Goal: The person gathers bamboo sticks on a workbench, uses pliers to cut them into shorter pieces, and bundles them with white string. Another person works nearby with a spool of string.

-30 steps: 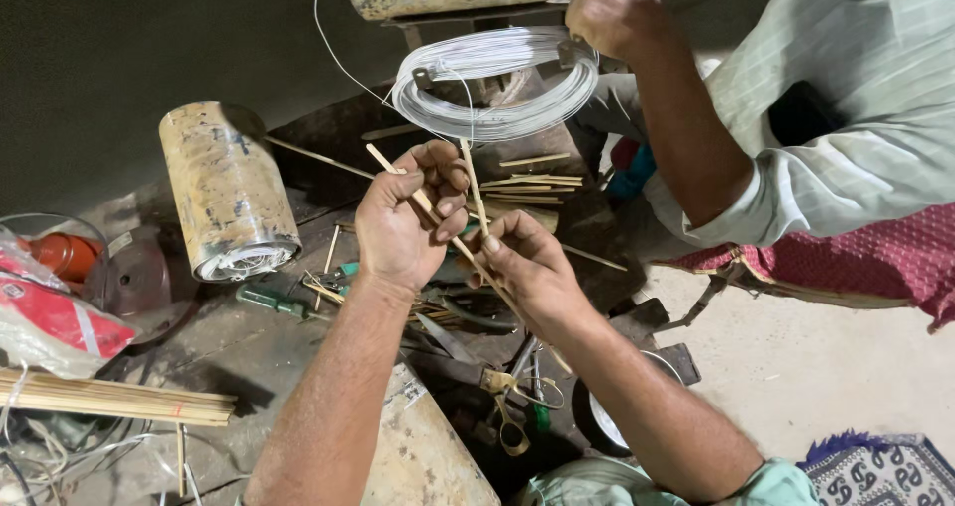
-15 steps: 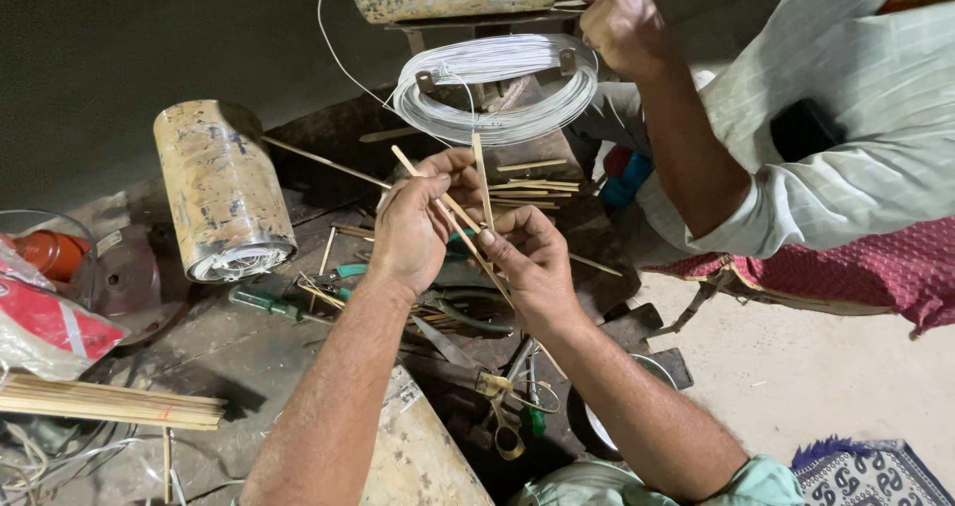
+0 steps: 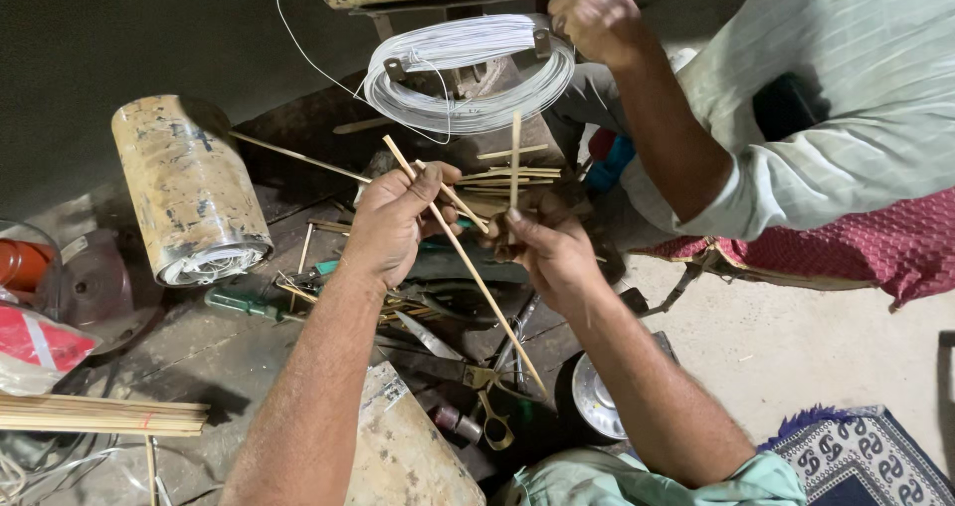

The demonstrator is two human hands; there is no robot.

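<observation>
My left hand [image 3: 393,225] grips thin bamboo sticks; one long stick [image 3: 468,267] slants from upper left down toward the lower right. My right hand [image 3: 542,247] pinches a single short bamboo stick [image 3: 515,153] that stands upright between the fingers. The two hands are close together above a cluttered work surface. More loose bamboo sticks [image 3: 507,176] lie just behind the hands.
A coil of white wire [image 3: 468,73] hangs on a holder; another person's hand [image 3: 595,10] reaches by it. A worn cylinder [image 3: 189,193] lies left. Scissors [image 3: 482,397], a green-handled tool [image 3: 244,305], a bundle of sticks [image 3: 99,416] and a patterned mat [image 3: 865,461] lie around.
My right hand has separated from the left and now holds one stick upright. The other person's hand stays near the wire coil.
</observation>
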